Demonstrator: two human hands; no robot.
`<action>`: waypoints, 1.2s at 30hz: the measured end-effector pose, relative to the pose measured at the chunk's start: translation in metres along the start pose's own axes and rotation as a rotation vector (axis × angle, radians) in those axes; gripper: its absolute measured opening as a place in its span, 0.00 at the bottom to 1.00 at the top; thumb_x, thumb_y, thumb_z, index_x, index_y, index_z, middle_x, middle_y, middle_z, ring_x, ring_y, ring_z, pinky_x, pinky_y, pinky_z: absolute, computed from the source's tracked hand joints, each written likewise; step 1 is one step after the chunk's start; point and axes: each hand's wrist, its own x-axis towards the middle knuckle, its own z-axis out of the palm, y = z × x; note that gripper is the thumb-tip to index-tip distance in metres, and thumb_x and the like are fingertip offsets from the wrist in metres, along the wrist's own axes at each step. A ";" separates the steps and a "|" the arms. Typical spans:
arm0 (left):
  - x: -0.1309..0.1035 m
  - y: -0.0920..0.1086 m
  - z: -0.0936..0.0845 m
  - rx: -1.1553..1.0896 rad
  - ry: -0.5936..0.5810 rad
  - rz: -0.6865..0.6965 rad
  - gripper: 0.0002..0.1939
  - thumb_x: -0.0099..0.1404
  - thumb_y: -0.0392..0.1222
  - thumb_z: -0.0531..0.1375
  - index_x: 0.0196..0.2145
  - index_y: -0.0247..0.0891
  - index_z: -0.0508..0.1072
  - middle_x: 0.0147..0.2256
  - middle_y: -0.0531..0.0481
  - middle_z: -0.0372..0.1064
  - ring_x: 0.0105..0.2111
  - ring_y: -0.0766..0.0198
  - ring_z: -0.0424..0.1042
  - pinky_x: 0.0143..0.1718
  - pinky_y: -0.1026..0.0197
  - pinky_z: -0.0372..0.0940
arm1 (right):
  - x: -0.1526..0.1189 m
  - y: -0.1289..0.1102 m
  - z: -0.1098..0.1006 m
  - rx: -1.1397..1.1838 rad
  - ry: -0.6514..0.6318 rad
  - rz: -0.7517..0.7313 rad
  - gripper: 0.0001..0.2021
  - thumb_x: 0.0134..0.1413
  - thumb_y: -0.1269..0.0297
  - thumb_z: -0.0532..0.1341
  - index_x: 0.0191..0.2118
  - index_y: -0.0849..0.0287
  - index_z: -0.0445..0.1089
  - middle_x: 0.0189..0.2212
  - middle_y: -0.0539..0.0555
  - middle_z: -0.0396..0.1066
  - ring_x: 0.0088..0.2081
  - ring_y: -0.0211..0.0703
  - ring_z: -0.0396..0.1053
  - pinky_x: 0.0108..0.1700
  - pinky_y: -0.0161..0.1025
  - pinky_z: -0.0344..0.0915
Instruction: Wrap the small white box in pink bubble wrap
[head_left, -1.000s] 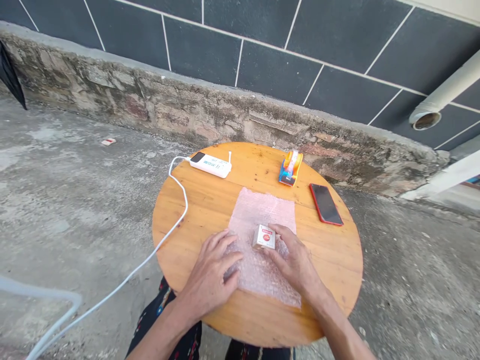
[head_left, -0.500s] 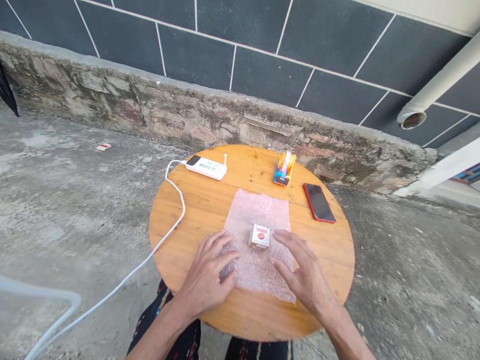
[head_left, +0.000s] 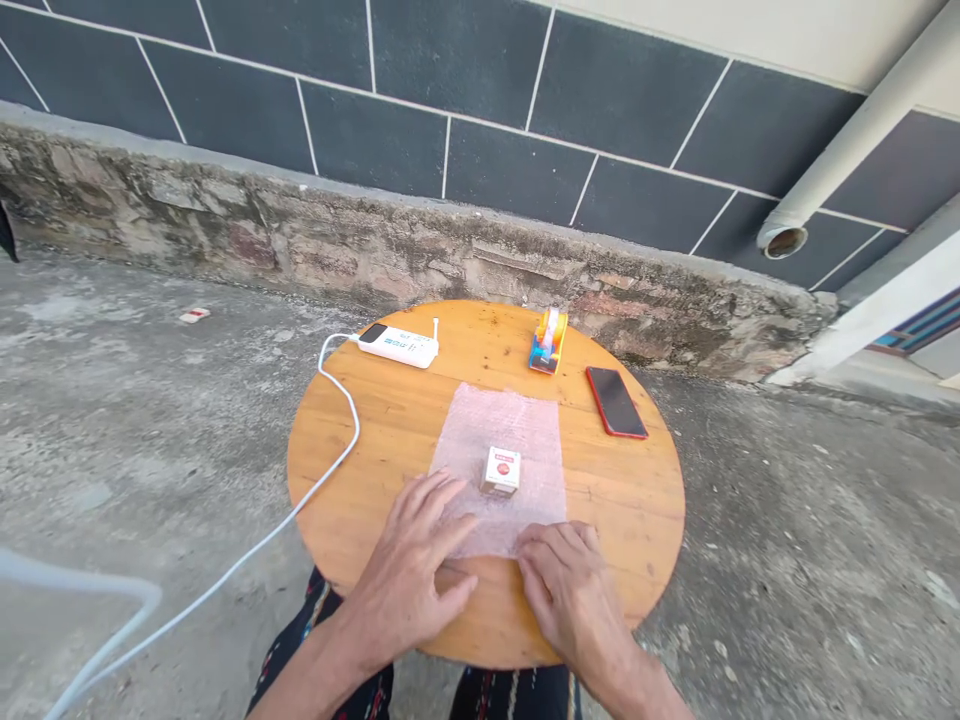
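A round wooden table [head_left: 622,500] stands on a grey, rough concrete floor [head_left: 135,440]. Behind it runs a low, worn stone ledge under a wall of dark tiles [head_left: 375,140], and a white pipe [head_left: 847,130] slants down at the far right.

Both hands lie flat, palms down, at the near edge of a pink sheet of bubble wrap [head_left: 517,430] spread on the table. The left hand [head_left: 420,575] has its fingers spread and open, with the tips pressing on the sheet's near left corner. The right hand [head_left: 566,595] is open too, its fingertips resting on the sheet's near right edge. Neither hand holds anything.

A small box [head_left: 500,470] sits on the wrap just past the fingertips, between the two hands. It is white with a red round mark on top; the writing is too small to read.

Far beyond the left hand lies a white power strip [head_left: 397,345] with its cord [head_left: 330,470]. Beyond the right hand are a tape holder [head_left: 547,340] and a red phone [head_left: 616,401].
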 end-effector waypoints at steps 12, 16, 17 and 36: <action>0.031 0.004 0.011 -0.029 0.171 0.058 0.10 0.60 0.27 0.55 0.30 0.39 0.71 0.54 0.47 0.62 0.59 0.52 0.54 0.59 0.42 0.51 | 0.053 0.034 -0.045 0.249 -0.068 0.143 0.07 0.59 0.66 0.57 0.43 0.55 0.67 0.44 0.55 0.70 0.47 0.45 0.67 0.49 0.45 0.61; 0.028 0.005 0.014 -0.044 0.183 0.041 0.10 0.59 0.26 0.54 0.30 0.38 0.70 0.54 0.46 0.62 0.58 0.51 0.55 0.58 0.42 0.53 | 0.078 0.042 -0.031 0.176 -0.195 0.062 0.24 0.50 0.66 0.64 0.54 0.59 0.61 0.53 0.59 0.65 0.54 0.51 0.62 0.53 0.50 0.60; 0.027 0.005 0.015 -0.047 0.188 0.040 0.10 0.59 0.26 0.54 0.29 0.38 0.70 0.54 0.46 0.62 0.58 0.51 0.56 0.58 0.42 0.53 | 0.081 0.041 -0.026 0.150 -0.217 0.054 0.27 0.49 0.68 0.64 0.56 0.59 0.60 0.53 0.59 0.65 0.54 0.52 0.63 0.53 0.50 0.60; 0.045 0.009 0.000 -0.115 0.133 0.030 0.10 0.59 0.26 0.54 0.29 0.39 0.69 0.51 0.47 0.65 0.55 0.55 0.60 0.57 0.47 0.55 | 0.074 0.055 -0.020 0.214 -0.160 0.126 0.23 0.56 0.63 0.60 0.57 0.57 0.59 0.53 0.59 0.67 0.53 0.51 0.64 0.53 0.51 0.60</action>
